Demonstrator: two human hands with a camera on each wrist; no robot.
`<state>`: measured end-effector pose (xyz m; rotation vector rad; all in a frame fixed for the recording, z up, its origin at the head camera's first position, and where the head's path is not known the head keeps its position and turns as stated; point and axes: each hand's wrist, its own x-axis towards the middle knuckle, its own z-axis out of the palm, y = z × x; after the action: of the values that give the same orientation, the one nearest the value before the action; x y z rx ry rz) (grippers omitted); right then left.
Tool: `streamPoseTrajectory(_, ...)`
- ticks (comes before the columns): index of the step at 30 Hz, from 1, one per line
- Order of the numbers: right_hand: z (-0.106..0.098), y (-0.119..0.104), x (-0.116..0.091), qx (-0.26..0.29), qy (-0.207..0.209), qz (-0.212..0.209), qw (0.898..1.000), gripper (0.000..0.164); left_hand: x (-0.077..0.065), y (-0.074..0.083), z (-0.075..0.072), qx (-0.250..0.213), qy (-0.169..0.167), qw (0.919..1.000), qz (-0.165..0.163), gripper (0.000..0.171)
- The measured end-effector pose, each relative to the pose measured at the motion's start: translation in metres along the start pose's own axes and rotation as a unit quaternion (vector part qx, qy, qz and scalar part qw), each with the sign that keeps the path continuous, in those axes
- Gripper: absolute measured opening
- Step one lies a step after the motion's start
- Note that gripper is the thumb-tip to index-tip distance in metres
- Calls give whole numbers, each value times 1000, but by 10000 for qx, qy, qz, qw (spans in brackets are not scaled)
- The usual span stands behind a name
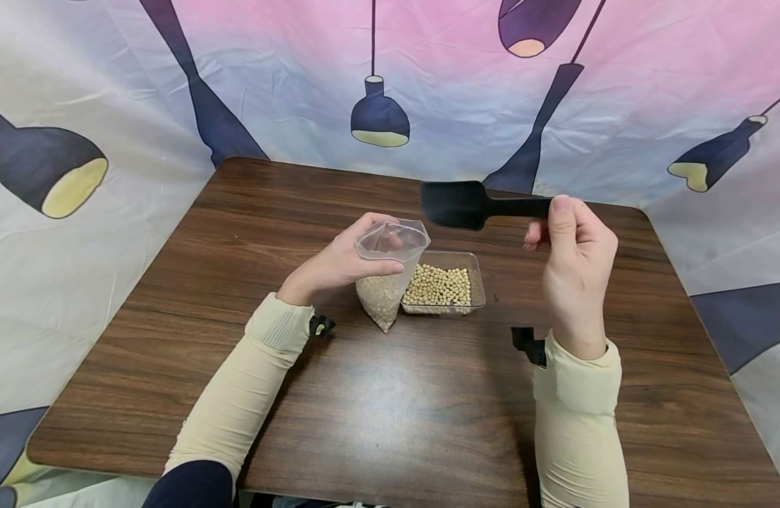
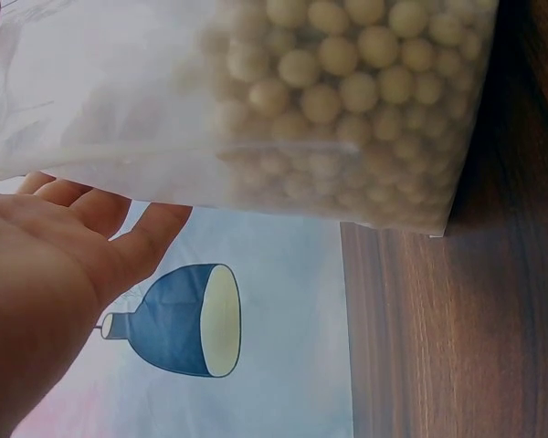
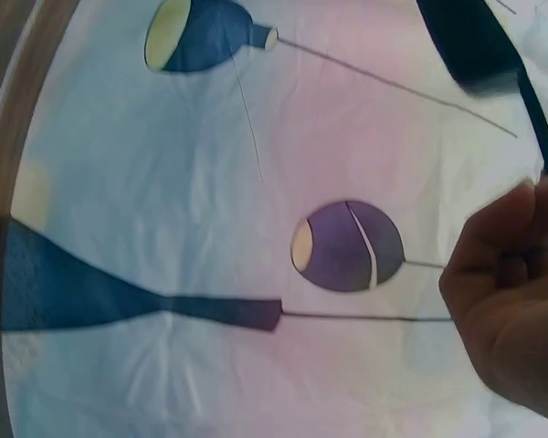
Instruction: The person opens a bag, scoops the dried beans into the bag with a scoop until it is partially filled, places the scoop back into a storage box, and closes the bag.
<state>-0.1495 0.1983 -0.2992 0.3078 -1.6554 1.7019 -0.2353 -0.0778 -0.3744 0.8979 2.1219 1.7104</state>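
Observation:
My left hand point(image 1: 348, 262) grips a clear plastic bag point(image 1: 410, 271) near its top, thumb in front and fingers behind, and the bag's mouth gapes. Pale, round soybeans point(image 2: 356, 82) fill its lower part, seen close up in the left wrist view. Off to the right, my right hand point(image 1: 577, 264) pinches the handle of a black spatula point(image 1: 456, 204) between thumb and fingers. Its broad blade points left, raised above and just right of the bag's mouth. Right beside the bag stands a clear rectangular container point(image 1: 480, 291) holding more soybeans point(image 1: 437, 286).
The dark wood-grain table point(image 1: 371, 423) extends around the container on all sides. Behind it hangs a fabric backdrop point(image 1: 288, 92) printed with lamps. Black straps with small devices point(image 1: 321, 325) are worn at both wrists, over pale sleeves.

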Motion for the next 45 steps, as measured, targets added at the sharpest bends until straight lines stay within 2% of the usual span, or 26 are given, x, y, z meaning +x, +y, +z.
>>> streamPoseTrajectory(4, -10, -3, 5, -296, 417, -332, 9981, 41, 1, 0, 0, 29, -3, 10000, 38, 61)
streamPoseTrajectory(6, -16, -3, 7, -542, 684, -145, 9961, 44, 1, 0, 0, 26, 0, 10000, 68, 61)
streamPoseTrajectory(8, -23, -2, 9, -1270, 627, 373, 9892, 45, 2, 0, 0, 47, 3, 10000, 79, 61)
streamPoseTrajectory(9, -27, -1, 9, -1784, 426, 719, 9804, 47, 2, 0, 1, 47, 3, 10000, 72, 61)
streamPoseTrajectory(10, -30, 1, 9, -2340, 96, 1075, 9662, 48, 2, 0, 1, 55, 1, 10000, 62, 61)
streamPoseTrajectory(11, -33, 3, 9, -2910, -312, 1396, 9460, 49, 1, 0, 1, 70, 5, 10000, 48, 61)
streamPoseTrajectory(13, -35, 10, 9, -3857, -1181, 1746, 8983, 53, 1, 0, 1, 91, 16, 10000, 17, 60)
streamPoseTrajectory(14, -35, 13, 9, -4126, -1530, 1856, 8786, 55, 0, 1, 1, 90, 22, 10000, 6, 61)
streamPoseTrajectory(15, -33, 17, 8, -4272, -1784, 1962, 8644, 55, 0, 1, 1, 81, 24, 10000, 4, 61)
streamPoseTrajectory(18, -26, 25, 6, -4539, -2141, 2116, 8387, 54, 0, 3, 1, 65, 23, 10000, 37, 60)
streamPoseTrajectory(22, -15, 33, 2, -4882, -2145, 2081, 8200, 47, 0, 4, 1, 54, 30, 9999, 135, 59)
streamPoseTrajectory(26, -11, 43, 0, -5099, -2173, 2042, 8069, 46, -1, 1, -1, 98, 63, 9997, 216, 56)
streamPoseTrajectory(31, -18, 63, 1, -4928, -2440, 2399, 8001, 48, -3, -5, -2, -71, 126, 9990, 416, 56)
streamPoseTrajectory(37, -32, 82, 1, -4256, -2830, 2862, 8105, 51, -6, -12, -2, -560, 263, 9960, 639, 56)
streamPoseTrajectory(45, -30, 89, -9, -3872, -3046, 3042, 8154, 54, -10, -15, -2, -591, 392, 9943, 791, 54)
